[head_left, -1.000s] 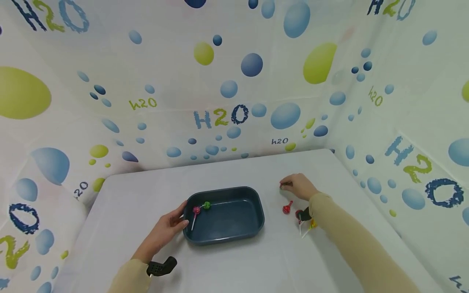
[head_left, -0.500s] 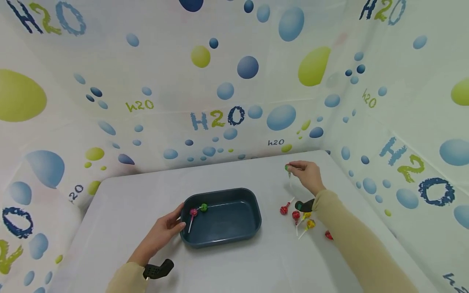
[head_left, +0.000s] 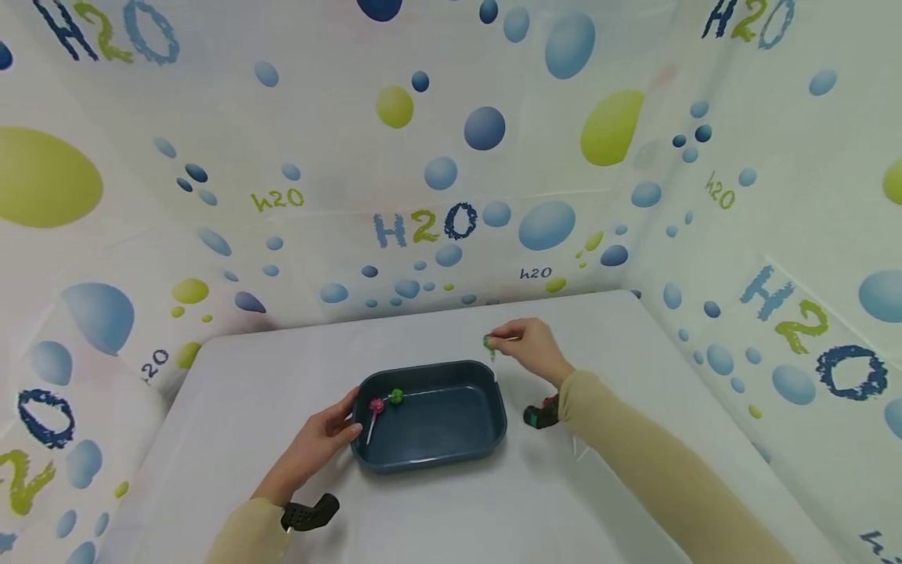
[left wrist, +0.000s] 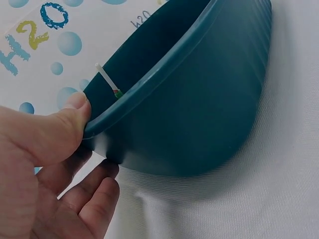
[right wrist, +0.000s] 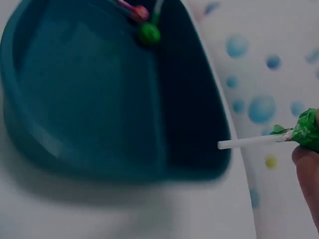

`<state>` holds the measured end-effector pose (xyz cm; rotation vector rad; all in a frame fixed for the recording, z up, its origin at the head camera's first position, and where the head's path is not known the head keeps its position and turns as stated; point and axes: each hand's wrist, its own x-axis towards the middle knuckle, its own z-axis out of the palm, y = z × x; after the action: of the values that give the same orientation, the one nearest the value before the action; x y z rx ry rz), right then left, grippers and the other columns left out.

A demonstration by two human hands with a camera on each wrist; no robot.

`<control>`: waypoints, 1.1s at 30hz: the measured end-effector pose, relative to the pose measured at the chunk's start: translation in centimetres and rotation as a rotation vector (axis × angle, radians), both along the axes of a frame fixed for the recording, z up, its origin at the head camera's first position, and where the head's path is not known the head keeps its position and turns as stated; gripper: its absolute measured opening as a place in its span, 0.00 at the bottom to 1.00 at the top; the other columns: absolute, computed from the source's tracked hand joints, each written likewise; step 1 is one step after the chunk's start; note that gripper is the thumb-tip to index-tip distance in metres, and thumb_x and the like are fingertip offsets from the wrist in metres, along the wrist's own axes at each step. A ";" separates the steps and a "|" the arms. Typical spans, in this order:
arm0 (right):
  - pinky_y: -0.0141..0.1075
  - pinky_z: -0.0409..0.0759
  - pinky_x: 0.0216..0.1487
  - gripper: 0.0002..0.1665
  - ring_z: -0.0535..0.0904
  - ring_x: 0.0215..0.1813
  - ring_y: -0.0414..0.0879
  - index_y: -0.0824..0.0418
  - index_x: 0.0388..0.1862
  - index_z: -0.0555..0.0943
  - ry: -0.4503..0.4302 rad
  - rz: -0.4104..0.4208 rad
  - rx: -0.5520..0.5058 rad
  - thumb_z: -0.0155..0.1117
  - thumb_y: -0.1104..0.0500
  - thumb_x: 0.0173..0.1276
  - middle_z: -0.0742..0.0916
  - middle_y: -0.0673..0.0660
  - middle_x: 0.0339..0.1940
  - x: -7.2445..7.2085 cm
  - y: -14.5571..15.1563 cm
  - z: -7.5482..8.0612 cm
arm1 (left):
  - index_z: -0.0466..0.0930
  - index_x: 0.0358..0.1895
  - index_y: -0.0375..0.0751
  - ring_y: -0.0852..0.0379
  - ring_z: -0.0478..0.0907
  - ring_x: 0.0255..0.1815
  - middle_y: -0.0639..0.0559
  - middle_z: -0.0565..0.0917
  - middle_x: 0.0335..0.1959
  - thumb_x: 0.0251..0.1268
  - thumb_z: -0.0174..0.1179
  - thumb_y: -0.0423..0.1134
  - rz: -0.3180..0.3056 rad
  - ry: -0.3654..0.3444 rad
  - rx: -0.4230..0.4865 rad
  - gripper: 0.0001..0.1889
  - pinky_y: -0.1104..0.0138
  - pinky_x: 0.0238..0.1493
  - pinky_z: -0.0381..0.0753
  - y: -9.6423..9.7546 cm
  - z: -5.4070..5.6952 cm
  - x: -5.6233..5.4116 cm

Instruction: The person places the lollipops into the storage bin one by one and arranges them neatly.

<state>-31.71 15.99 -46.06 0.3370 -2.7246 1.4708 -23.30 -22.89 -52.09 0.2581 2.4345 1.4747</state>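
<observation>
My left hand grips the left end of a dark blue-green rectangular tray, its thumb over the rim and the other fingers against the outside. Inside the tray's left end lie a pink lollipop and a green lollipop. Beyond the back right corner, my right hand pinches another green lollipop by its wrapped head. In the right wrist view its white stick points toward the tray's corner; most of the hand is out of that frame.
Right of the tray, white lollipop sticks show beside the right sleeve, which hides most of the loose lollipops there. The white table backs onto a curtain printed with bubbles and H2O lettering.
My right hand has lifted a green lollipop from the table right of the tray and carried it leftward to the tray's back right corner. The left hand stays on the tray.
</observation>
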 end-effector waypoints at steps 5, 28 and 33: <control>0.36 0.90 0.45 0.08 0.90 0.46 0.46 0.58 0.41 0.91 -0.050 0.127 0.061 0.73 0.56 0.68 0.92 0.54 0.42 0.3 -5.2 -0.2 | 0.51 0.82 0.40 0.33 0.63 0.78 0.36 0.53 0.83 0.77 0.57 0.34 0.006 -0.001 0.008 0.36 0.51 0.72 0.72 0.0 0.1 0.0; 0.28 0.49 0.15 0.40 0.48 0.11 0.37 0.52 0.01 0.59 -0.115 0.345 0.491 0.71 0.63 0.67 0.58 0.44 0.04 -0.4 -15.1 -3.6 | 0.52 0.82 0.41 0.33 0.64 0.78 0.37 0.55 0.82 0.76 0.57 0.33 0.036 0.005 0.005 0.36 0.51 0.72 0.72 -0.2 -0.1 -0.5; 0.28 0.52 0.15 0.39 0.52 0.11 0.37 0.52 0.02 0.60 -0.081 0.308 0.545 0.72 0.61 0.66 0.59 0.44 0.04 -0.9 -15.7 -4.7 | 0.54 0.82 0.42 0.32 0.65 0.77 0.36 0.56 0.82 0.76 0.58 0.33 0.047 0.005 0.002 0.36 0.50 0.73 0.72 -0.2 -0.2 -0.5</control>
<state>-32.57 0.33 -50.72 0.7515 -3.2160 0.7542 -23.84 -23.08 -52.29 0.2069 2.4588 1.4972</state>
